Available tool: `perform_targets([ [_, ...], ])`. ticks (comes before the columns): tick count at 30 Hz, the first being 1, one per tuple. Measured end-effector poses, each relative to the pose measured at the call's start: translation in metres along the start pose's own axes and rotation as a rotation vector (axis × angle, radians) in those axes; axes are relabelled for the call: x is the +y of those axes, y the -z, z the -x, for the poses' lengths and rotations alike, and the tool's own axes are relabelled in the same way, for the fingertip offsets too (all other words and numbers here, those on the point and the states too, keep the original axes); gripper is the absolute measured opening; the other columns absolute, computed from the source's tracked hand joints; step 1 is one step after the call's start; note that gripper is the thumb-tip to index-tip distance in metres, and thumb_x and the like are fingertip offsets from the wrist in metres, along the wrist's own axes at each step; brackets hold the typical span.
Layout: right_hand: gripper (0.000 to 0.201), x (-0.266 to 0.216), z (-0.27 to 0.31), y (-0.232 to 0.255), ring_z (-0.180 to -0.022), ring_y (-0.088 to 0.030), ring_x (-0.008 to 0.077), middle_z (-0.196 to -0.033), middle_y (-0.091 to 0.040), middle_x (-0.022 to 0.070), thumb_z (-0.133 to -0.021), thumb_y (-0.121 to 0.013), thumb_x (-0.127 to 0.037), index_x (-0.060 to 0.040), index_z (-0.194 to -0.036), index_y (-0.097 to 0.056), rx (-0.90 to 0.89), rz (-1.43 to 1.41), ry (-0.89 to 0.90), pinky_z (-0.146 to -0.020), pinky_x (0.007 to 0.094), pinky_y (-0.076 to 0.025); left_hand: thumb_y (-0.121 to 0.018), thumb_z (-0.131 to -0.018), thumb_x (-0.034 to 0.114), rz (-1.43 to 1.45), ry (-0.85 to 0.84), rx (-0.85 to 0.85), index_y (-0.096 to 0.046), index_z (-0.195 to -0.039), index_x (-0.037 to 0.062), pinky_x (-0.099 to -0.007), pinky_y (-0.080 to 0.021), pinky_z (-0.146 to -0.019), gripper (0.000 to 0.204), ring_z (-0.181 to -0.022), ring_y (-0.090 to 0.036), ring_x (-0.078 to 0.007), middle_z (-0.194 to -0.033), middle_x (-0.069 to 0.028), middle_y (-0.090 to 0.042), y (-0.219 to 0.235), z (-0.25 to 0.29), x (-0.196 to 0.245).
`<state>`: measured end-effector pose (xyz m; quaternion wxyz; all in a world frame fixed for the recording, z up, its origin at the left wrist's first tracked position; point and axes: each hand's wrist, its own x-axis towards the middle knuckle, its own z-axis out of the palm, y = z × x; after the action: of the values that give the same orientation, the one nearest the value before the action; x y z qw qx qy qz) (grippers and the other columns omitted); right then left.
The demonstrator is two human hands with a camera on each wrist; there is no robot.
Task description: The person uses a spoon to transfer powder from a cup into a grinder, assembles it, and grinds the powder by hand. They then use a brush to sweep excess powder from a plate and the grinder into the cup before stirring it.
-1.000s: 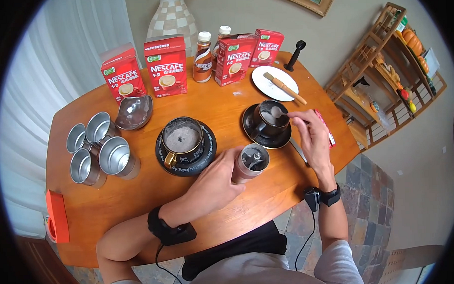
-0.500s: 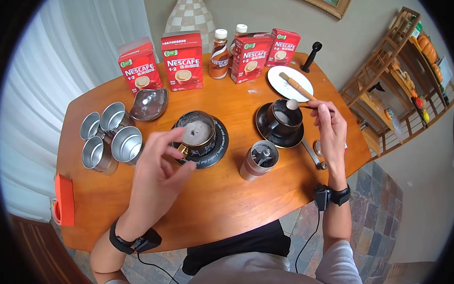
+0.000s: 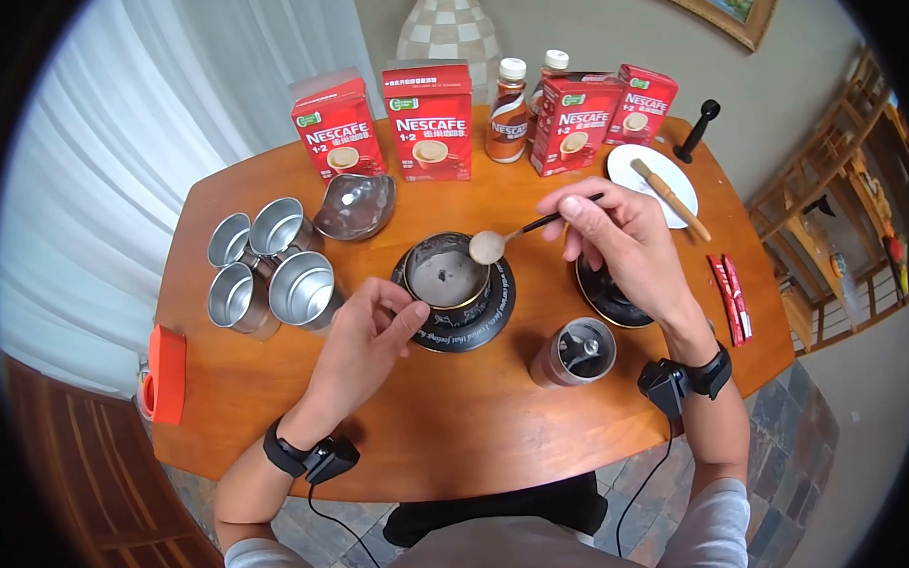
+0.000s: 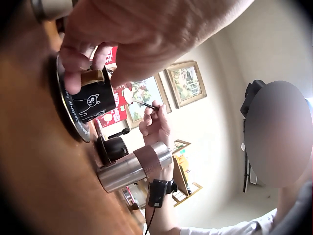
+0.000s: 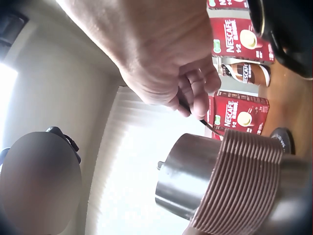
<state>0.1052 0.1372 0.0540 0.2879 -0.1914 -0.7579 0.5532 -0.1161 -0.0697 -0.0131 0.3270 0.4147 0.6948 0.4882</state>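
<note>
Spoon (image 3: 487, 247): shifted from plain black cup (image 4: 116, 147) to over the edge of cat-printed cup (image 4: 94, 100); stem pinched in right hand (image 3: 633, 248), apparently level against spilling. Left hand (image 3: 362, 345): fingers curled on gold handle (image 4: 92, 77), seemingly steadying. Coffee grinder (image 3: 574, 352): upright, nearby. Plain black cup: largely hidden in head view. Spoon's load: hard to identify.

My feed shows what looks like a home, though I cannot tell which room. I see a pale curtain (image 3: 168, 94), a checkered vase (image 3: 451, 29), a framed painting (image 3: 720, 4) on a plain wall, wooden shelves (image 3: 847, 200), slate-like floor tiles (image 3: 789, 463), and a wooden table (image 3: 449, 424) with a cat-decorated cup (image 4: 102, 95) and coffee boxes (image 3: 429, 125).
</note>
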Motion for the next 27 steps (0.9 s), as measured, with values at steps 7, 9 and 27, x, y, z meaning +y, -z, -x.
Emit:
perform_targets([
  [7, 0.022, 0.017, -0.029, -0.021, -0.083, -0.071, 0.0170, -0.099, -0.077, 0.0089, -0.106, -0.066, -0.017, -0.0003, -0.116, -0.074, -0.229, 0.293, 0.191, -0.076, 0.0313, -0.056, -0.068, -0.107, 0.024, 0.002, 0.040, -0.088, -0.068, -0.095, -0.0029, -0.0253, -0.049, -0.067, 0.030, -0.073, -0.059, -0.0086, -0.101, -0.0039, -0.052, -0.001, -0.001, 0.000],
  [9, 0.021, 0.026, -0.033, -0.024, -0.086, -0.072, 0.0241, -0.100, -0.076, 0.0114, -0.104, -0.067, -0.018, -0.0015, -0.114, -0.074, -0.227, 0.405, 0.325, -0.077, 0.0349, -0.056, -0.066, -0.108, 0.024, -0.004, 0.076, -0.117, -0.067, -0.095, -0.0003, -0.0235, -0.050, -0.064, 0.027, -0.075, -0.062, -0.0088, -0.102, -0.0023, -0.053, 0.000, -0.002, 0.006],
  [27, 0.017, 0.033, -0.032, -0.024, -0.096, -0.068, 0.0342, -0.099, -0.075, 0.0116, -0.099, -0.069, -0.018, -0.0031, -0.105, -0.076, -0.382, 0.417, 0.398, -0.084, 0.0444, -0.055, -0.067, -0.107, 0.017, 0.155, -0.060, -0.124, -0.063, -0.091, -0.0019, -0.0257, -0.050, -0.076, 0.025, -0.087, -0.054, -0.0103, -0.106, -0.0038, -0.048, -0.011, -0.013, -0.013],
])
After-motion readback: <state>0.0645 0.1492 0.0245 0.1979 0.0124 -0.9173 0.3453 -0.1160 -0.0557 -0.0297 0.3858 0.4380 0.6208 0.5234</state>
